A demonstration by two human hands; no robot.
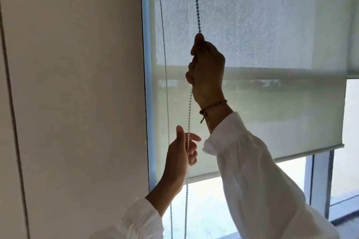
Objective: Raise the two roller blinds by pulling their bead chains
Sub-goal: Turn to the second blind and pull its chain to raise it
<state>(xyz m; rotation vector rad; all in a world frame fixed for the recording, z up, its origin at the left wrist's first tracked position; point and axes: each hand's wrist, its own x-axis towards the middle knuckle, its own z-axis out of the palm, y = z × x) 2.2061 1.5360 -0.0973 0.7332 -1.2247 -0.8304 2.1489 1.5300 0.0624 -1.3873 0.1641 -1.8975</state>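
Bead chain (196,0) (two strands): right hand (206,72) grip clenched on one; left hand (179,156) loose.

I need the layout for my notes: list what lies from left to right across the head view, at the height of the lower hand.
Beige wall → pale window frame → slack chain strand → left hand, fingers loose around the pulled chain strand → white sleeve of the right arm → roller blind → bare window glass.

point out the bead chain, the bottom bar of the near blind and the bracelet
bead chain (196,0): head view, the strand above the right hand.
bottom bar (272,160): head view, mid-length of the blind's lower edge.
bracelet (212,106): head view, the cord across the right wrist.
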